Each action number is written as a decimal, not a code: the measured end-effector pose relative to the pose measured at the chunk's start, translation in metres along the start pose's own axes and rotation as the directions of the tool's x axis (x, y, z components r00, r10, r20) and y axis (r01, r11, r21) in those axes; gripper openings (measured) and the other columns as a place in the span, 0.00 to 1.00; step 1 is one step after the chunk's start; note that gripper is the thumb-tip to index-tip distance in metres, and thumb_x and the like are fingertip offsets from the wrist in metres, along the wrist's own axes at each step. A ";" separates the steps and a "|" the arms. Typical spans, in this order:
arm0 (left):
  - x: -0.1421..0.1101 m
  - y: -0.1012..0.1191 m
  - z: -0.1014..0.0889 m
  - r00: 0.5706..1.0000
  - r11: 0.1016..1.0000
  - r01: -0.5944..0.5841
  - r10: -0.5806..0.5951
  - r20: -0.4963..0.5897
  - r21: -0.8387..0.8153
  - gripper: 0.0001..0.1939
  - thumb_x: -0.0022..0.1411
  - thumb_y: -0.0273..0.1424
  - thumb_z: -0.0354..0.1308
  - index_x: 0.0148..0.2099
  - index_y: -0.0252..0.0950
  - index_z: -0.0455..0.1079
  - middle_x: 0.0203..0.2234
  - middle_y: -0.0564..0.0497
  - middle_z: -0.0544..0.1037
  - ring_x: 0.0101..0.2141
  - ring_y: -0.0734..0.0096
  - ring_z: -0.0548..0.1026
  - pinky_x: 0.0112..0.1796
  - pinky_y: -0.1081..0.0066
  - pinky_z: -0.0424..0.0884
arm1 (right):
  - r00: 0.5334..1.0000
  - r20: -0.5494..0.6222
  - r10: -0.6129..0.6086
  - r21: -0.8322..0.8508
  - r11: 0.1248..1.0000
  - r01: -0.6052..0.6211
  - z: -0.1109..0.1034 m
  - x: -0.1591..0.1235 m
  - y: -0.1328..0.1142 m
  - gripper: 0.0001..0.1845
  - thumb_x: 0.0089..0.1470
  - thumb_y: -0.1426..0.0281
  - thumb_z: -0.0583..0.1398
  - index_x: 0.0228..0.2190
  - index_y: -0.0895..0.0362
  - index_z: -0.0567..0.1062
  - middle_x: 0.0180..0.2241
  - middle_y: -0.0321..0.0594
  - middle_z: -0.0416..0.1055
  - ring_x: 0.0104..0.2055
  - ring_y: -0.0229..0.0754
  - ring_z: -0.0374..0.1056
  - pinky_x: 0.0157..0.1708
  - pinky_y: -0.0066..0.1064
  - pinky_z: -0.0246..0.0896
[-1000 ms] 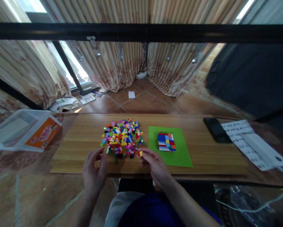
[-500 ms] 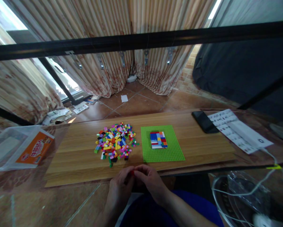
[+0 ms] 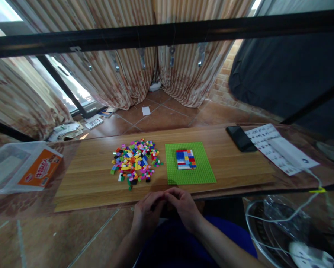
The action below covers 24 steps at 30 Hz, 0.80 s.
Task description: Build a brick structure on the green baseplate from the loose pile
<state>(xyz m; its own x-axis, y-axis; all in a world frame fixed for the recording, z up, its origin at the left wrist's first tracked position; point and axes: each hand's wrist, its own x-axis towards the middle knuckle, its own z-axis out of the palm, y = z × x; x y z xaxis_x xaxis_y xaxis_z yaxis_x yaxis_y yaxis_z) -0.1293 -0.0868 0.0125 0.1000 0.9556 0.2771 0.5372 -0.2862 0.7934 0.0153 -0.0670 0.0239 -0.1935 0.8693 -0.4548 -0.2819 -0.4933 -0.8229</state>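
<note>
Multicoloured, rectangular plastic-brick block [image 3: 186,159] sits on a square green studded baseplate [image 3: 206,175], at one o'clock from left hand [image 3: 147,210] and right hand [image 3: 185,208], whose fingertips meet, contents unclear, so slack pinching could let anything held fall.

Smooth plastic bricks [image 3: 132,160] lie heaped on a wood-grain board [image 3: 83,182] with a low sheen, beside a studded plastic baseplate [image 3: 204,173]. A clear plastic bin [image 3: 5,163] stands at nine o'clock; a glossy phone [image 3: 241,139] and paper sheets [image 3: 288,154] lie at three. Pleated cloth curtains [image 3: 128,74] hang at twelve; rough-looking brickwork [image 3: 224,80] shows at one.
</note>
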 end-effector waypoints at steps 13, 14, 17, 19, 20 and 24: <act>0.001 -0.014 0.002 0.905 0.838 0.365 -0.421 -0.056 -0.405 0.15 0.55 0.38 0.63 0.43 0.35 0.75 0.30 0.51 0.78 0.32 0.71 0.77 0.36 0.72 0.75 | 0.999 -0.044 -0.009 0.241 0.970 0.020 -0.012 0.004 -0.012 0.20 0.35 0.60 0.73 0.32 0.56 0.81 0.26 0.35 0.74 0.26 0.34 0.66 0.30 0.29 0.65; 0.002 -0.015 0.001 0.898 0.825 0.372 -0.435 -0.059 -0.425 0.17 0.54 0.39 0.63 0.44 0.35 0.74 0.31 0.51 0.78 0.33 0.70 0.77 0.37 0.71 0.75 | 0.998 -0.059 -0.036 0.206 0.977 0.047 -0.012 0.005 -0.012 0.20 0.35 0.59 0.73 0.32 0.56 0.80 0.25 0.35 0.73 0.26 0.34 0.66 0.30 0.29 0.64; 0.005 -0.019 -0.003 0.886 0.815 0.388 -0.459 -0.070 -0.431 0.19 0.54 0.41 0.63 0.46 0.35 0.74 0.32 0.50 0.78 0.31 0.71 0.77 0.36 0.70 0.76 | 0.982 -0.143 -0.125 0.091 0.986 0.139 -0.015 0.008 -0.008 0.20 0.37 0.56 0.71 0.30 0.56 0.79 0.21 0.32 0.70 0.23 0.34 0.64 0.25 0.28 0.61; 0.008 -0.022 -0.007 0.876 0.814 0.408 -0.477 -0.075 -0.415 0.20 0.55 0.41 0.62 0.47 0.35 0.73 0.35 0.49 0.79 0.31 0.71 0.77 0.35 0.70 0.76 | 0.961 -0.209 -0.180 0.027 0.982 0.189 -0.020 0.011 -0.006 0.21 0.37 0.55 0.70 0.29 0.56 0.77 0.20 0.32 0.68 0.22 0.35 0.63 0.22 0.28 0.59; 0.009 -0.022 -0.009 0.869 0.812 0.420 -0.488 -0.078 -0.405 0.21 0.55 0.41 0.62 0.48 0.35 0.73 0.37 0.48 0.79 0.32 0.70 0.77 0.35 0.69 0.77 | 0.950 -0.233 -0.207 -0.004 0.977 0.212 -0.024 0.012 -0.006 0.21 0.38 0.54 0.70 0.29 0.56 0.76 0.20 0.32 0.68 0.21 0.35 0.63 0.22 0.28 0.59; 0.013 -0.024 -0.017 0.865 0.828 0.432 -0.493 -0.097 -0.357 0.22 0.56 0.42 0.61 0.49 0.35 0.72 0.42 0.45 0.78 0.37 0.67 0.78 0.36 0.68 0.77 | 0.892 -0.281 -0.356 -0.163 0.933 0.321 -0.047 0.017 -0.013 0.20 0.43 0.55 0.68 0.32 0.55 0.74 0.22 0.33 0.69 0.24 0.38 0.66 0.27 0.31 0.63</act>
<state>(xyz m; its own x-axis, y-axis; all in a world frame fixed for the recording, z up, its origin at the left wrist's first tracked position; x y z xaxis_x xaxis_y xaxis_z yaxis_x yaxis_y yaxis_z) -0.1557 -0.0687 0.0062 -0.2595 0.9607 -0.0988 0.1892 0.1509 0.9703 0.0599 -0.0449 0.0108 0.1914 0.9591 -0.2085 -0.1724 -0.1762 -0.9691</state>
